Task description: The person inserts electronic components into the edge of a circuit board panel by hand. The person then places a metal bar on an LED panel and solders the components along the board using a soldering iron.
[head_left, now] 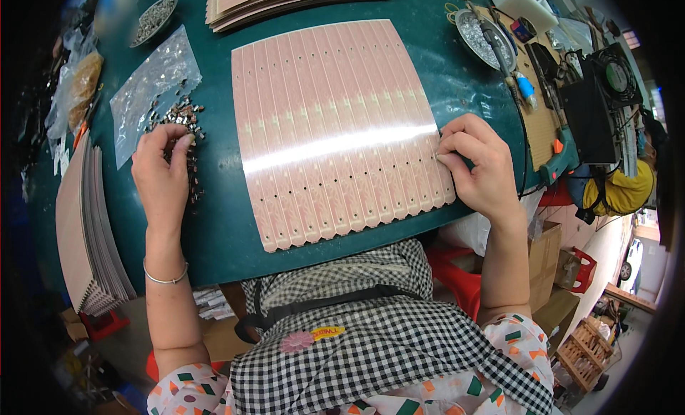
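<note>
my right hand (477, 165) pinches the right edge of the glossy pink scored panel sheet (335, 129) lying flat on the green table (221, 233); my left hand (163, 169) curls over small loose metal pieces (187, 115). i'd pick one piece cleanly, keeping the sheet pinned.

Bright glare, blurred fisheye edges

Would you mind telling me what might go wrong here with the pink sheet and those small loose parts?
1. The pink perforated sheet overhangs the near edge of the green table; only the right hand pins it at one edge, so it might slide off.
2. The left hand picks from a loose pile of small metal parts; a nudge could scatter them toward the clear plastic bag.
</note>
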`<action>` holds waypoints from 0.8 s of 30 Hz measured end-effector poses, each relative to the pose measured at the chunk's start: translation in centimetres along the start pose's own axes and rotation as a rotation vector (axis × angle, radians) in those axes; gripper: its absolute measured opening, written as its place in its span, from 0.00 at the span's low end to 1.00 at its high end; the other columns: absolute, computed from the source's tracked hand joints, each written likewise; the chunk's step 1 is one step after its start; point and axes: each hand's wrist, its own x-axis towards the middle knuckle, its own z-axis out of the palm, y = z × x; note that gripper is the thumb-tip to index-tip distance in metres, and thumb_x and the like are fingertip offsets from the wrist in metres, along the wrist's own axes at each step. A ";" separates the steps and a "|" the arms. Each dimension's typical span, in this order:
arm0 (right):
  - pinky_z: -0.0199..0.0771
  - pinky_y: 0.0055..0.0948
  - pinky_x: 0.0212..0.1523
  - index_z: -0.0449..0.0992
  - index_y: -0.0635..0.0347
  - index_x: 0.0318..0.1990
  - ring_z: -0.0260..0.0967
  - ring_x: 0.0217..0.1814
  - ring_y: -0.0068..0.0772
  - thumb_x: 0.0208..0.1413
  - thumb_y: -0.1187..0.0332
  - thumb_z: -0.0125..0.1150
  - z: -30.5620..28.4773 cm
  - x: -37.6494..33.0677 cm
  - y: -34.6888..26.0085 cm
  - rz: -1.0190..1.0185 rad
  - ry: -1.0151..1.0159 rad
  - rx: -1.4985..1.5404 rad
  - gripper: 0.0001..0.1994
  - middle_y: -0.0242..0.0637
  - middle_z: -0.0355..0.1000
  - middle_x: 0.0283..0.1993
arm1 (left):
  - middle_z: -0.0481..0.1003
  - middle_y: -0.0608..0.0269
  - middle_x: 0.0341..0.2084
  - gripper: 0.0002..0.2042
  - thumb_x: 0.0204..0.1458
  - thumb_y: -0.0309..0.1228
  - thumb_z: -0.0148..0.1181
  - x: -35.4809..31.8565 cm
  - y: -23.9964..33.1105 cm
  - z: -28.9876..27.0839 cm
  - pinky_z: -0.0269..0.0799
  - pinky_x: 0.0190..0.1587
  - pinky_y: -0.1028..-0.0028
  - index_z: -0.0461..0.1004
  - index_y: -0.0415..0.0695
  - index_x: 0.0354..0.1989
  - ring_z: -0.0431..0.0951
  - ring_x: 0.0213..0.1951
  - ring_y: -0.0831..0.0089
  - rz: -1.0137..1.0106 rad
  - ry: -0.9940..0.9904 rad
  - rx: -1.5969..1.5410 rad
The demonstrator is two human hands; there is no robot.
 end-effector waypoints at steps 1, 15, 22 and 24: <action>0.73 0.35 0.39 0.75 0.65 0.30 0.72 0.38 0.45 0.42 0.83 0.63 0.0 0.0 -0.2 0.001 -0.002 0.000 0.07 0.40 0.72 0.35 | 0.78 0.61 0.30 0.05 0.51 0.21 0.66 0.0 0.2 -0.2 0.73 0.40 0.71 0.79 0.39 0.37 0.79 0.34 0.69 -0.058 0.032 -0.044; 0.75 0.28 0.41 0.82 0.65 0.35 0.77 0.39 0.33 0.43 0.81 0.69 1.6 1.4 -6.6 -0.034 0.070 0.469 0.09 0.39 0.78 0.37 | 0.81 0.60 0.37 0.09 0.54 0.17 0.65 -4.2 11.6 -1.2 0.78 0.46 0.77 0.77 0.37 0.43 0.80 0.40 0.78 -0.493 -0.475 -1.418; 0.76 0.25 0.34 0.82 0.63 0.35 0.76 0.36 0.29 0.45 0.83 0.69 4.0 1.6 -9.9 -0.035 -0.005 0.683 0.09 0.38 0.76 0.37 | 0.82 0.54 0.33 0.10 0.53 0.20 0.67 -5.3 13.1 -0.7 0.81 0.42 0.76 0.74 0.35 0.41 0.84 0.38 0.72 -0.581 -0.576 -1.495; 0.76 0.25 0.35 0.81 0.64 0.34 0.76 0.36 0.29 0.44 0.84 0.68 3.7 1.3 -9.4 -0.015 0.014 0.624 0.09 0.38 0.76 0.37 | 0.82 0.57 0.32 0.09 0.52 0.19 0.68 -5.0 13.0 -1.1 0.79 0.41 0.77 0.76 0.35 0.40 0.83 0.36 0.74 -0.591 -0.577 -1.438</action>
